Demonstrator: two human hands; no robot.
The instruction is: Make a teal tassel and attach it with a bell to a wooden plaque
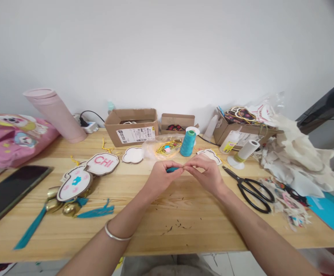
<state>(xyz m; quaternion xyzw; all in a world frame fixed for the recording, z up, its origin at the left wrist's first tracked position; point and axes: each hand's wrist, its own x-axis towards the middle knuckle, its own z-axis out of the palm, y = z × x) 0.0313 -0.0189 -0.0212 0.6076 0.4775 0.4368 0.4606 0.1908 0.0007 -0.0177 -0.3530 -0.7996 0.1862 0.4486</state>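
In your left hand (159, 179), fingers pinch a teal bundle (172, 169); in your right hand (209, 175), they press together, contents unclear.

Where the left hand (162, 176) and right hand (205, 174) meet, there's easy room toward the body over the tabletop (146, 238), just dark crumbs (170, 229), plus a decent gap left before the CHI plaque (103, 164), but the teal spool (188, 144) blocks straight ahead and scissors (256, 191) hem in the right.
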